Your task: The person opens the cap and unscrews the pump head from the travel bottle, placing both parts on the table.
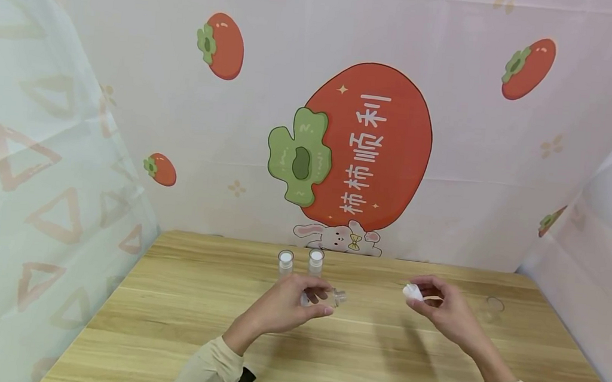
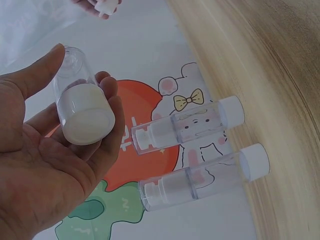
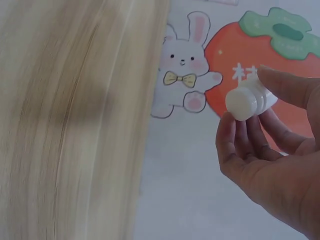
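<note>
My left hand [image 1: 294, 301] grips a clear bottle [image 2: 75, 70] with a white base, lying on its side in the air. Its bare threaded neck [image 1: 339, 297] points right in the head view. Off to the right, my right hand [image 1: 445, 307] pinches a white pump head [image 3: 245, 102] between thumb and fingers. A gap separates the two parts. Beyond the left hand, two capped pump bottles [image 1: 285, 261] [image 1: 315, 262] stand upright on the table; the left wrist view shows their clear covers and white bases [image 2: 255, 162].
On the wooden table [image 1: 193, 326], a clear see-through cap [image 1: 493, 305] stands to the right of the right hand. Behind the table rises a printed backdrop [image 1: 443, 226], with fabric side walls at left and right.
</note>
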Available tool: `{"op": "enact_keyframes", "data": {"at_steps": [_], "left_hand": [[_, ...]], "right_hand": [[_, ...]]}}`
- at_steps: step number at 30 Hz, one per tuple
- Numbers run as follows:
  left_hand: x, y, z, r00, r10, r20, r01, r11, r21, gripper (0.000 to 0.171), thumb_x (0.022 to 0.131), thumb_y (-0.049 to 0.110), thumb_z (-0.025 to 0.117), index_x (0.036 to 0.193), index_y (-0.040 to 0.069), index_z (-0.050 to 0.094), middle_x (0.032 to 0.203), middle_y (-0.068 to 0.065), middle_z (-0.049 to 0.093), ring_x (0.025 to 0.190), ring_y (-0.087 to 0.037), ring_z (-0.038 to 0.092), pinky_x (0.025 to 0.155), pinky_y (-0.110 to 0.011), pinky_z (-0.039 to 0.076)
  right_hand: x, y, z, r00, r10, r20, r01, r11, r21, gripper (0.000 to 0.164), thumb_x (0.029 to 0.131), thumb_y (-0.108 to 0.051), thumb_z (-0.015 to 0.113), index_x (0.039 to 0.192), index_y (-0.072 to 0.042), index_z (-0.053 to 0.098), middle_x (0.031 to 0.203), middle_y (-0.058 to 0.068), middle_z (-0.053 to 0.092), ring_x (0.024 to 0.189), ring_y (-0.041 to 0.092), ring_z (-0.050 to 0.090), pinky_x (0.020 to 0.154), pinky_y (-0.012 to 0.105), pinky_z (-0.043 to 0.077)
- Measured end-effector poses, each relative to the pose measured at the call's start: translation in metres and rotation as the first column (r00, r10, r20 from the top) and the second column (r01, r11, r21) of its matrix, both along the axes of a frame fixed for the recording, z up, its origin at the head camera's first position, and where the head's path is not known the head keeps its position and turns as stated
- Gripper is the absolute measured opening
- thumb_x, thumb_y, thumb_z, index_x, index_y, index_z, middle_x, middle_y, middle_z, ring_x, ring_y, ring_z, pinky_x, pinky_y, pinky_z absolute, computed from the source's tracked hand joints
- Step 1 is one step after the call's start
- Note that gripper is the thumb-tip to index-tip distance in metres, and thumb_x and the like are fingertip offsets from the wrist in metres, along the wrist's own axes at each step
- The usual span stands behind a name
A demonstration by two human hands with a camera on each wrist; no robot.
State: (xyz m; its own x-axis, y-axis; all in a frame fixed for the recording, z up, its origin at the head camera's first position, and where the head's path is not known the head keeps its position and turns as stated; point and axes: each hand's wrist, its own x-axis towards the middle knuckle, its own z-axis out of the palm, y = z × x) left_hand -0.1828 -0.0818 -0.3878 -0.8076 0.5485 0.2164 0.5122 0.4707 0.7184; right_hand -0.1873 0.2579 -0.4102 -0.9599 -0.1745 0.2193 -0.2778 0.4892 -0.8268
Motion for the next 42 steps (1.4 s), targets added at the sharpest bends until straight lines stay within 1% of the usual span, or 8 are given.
{"op": "enact_keyframes", "data": {"at_steps": [4, 8, 13, 18, 25, 31, 35, 42], "left_hand": [[0.000, 0.000, -0.001, 1.000, 0.000, 0.000, 0.000, 1.000, 0.002, 0.035, 0.091, 0.027, 0.078, 0.118, 0.005, 0.072, 0.105, -0.007, 0.073, 0.091, -0.008, 0.066, 0.084, -0.030, 0.056], [0.000, 0.000, -0.001, 1.000, -0.002, -0.009, 0.002, 1.000, 0.002, 0.034, 0.091, 0.026, 0.078, 0.118, 0.005, 0.072, 0.105, -0.006, 0.073, 0.090, -0.007, 0.066, 0.083, -0.028, 0.056], [0.001, 0.000, -0.001, 1.000, -0.008, -0.018, 0.008, 1.000, 0.002, 0.033, 0.091, 0.025, 0.079, 0.117, 0.006, 0.072, 0.104, -0.007, 0.073, 0.088, -0.004, 0.065, 0.082, -0.025, 0.056], [0.001, 0.000, -0.002, 0.999, -0.018, -0.027, 0.018, 1.000, 0.003, 0.032, 0.091, 0.025, 0.079, 0.117, 0.005, 0.072, 0.104, -0.007, 0.073, 0.088, -0.005, 0.065, 0.082, -0.025, 0.056], [0.000, 0.000, -0.001, 1.000, -0.018, -0.020, 0.018, 1.000, -0.003, 0.032, 0.091, 0.024, 0.079, 0.117, 0.006, 0.073, 0.103, -0.004, 0.073, 0.088, -0.003, 0.065, 0.082, -0.024, 0.055], [0.000, 0.001, -0.001, 1.000, -0.020, -0.016, 0.020, 1.000, -0.009, 0.033, 0.091, 0.024, 0.079, 0.118, 0.006, 0.072, 0.104, -0.006, 0.073, 0.088, -0.003, 0.065, 0.084, -0.034, 0.058], [0.000, 0.001, -0.001, 1.000, -0.020, -0.017, 0.020, 1.000, -0.011, 0.034, 0.091, 0.026, 0.078, 0.117, 0.005, 0.072, 0.103, -0.005, 0.073, 0.089, -0.005, 0.066, 0.084, -0.036, 0.058], [0.000, 0.001, -0.001, 1.000, -0.023, -0.006, 0.023, 1.000, -0.009, 0.034, 0.091, 0.025, 0.078, 0.118, 0.005, 0.072, 0.105, -0.007, 0.073, 0.089, -0.004, 0.065, 0.085, -0.036, 0.058]], "right_hand": [[-0.003, 0.009, -0.004, 0.999, -0.034, -0.002, 0.034, 0.999, 0.023, 0.044, 0.089, -0.002, 0.077, 0.126, 0.011, 0.059, 0.107, 0.017, 0.065, 0.094, 0.018, 0.063, 0.077, 0.023, 0.057], [-0.005, 0.019, -0.008, 0.998, -0.058, -0.014, 0.059, 0.996, 0.074, 0.044, 0.089, -0.003, 0.077, 0.128, 0.010, 0.060, 0.107, 0.016, 0.065, 0.095, 0.021, 0.062, 0.075, 0.022, 0.056], [-0.010, 0.033, -0.016, 0.996, -0.088, -0.023, 0.090, 0.987, 0.133, 0.040, 0.090, -0.004, 0.076, 0.126, 0.009, 0.062, 0.107, 0.018, 0.065, 0.097, 0.031, 0.065, 0.069, 0.025, 0.057], [-0.014, 0.044, -0.022, 0.990, -0.142, 0.015, 0.137, 0.976, 0.171, 0.041, 0.092, -0.009, 0.075, 0.126, 0.008, 0.062, 0.109, 0.020, 0.065, 0.101, 0.038, 0.063, 0.066, 0.026, 0.056], [-0.019, 0.056, -0.030, 0.980, -0.184, 0.075, 0.170, 0.973, 0.158, 0.044, 0.093, -0.009, 0.074, 0.127, 0.013, 0.058, 0.109, 0.023, 0.062, 0.099, 0.034, 0.063, 0.066, 0.024, 0.054], [-0.024, 0.061, -0.036, 0.976, -0.196, 0.091, 0.182, 0.972, 0.148, 0.041, 0.092, -0.005, 0.073, 0.124, 0.015, 0.057, 0.106, 0.023, 0.062, 0.090, 0.021, 0.062, 0.065, 0.024, 0.053], [-0.026, 0.063, -0.039, 0.975, -0.194, 0.105, 0.177, 0.972, 0.153, 0.040, 0.091, -0.004, 0.073, 0.123, 0.015, 0.057, 0.104, 0.022, 0.062, 0.087, 0.021, 0.060, 0.064, 0.024, 0.052], [-0.032, 0.062, -0.047, 0.982, -0.175, 0.070, 0.161, 0.973, 0.168, 0.033, 0.088, -0.001, 0.076, 0.115, 0.012, 0.062, 0.100, 0.020, 0.065, 0.084, 0.019, 0.060, 0.064, 0.024, 0.051]]}}
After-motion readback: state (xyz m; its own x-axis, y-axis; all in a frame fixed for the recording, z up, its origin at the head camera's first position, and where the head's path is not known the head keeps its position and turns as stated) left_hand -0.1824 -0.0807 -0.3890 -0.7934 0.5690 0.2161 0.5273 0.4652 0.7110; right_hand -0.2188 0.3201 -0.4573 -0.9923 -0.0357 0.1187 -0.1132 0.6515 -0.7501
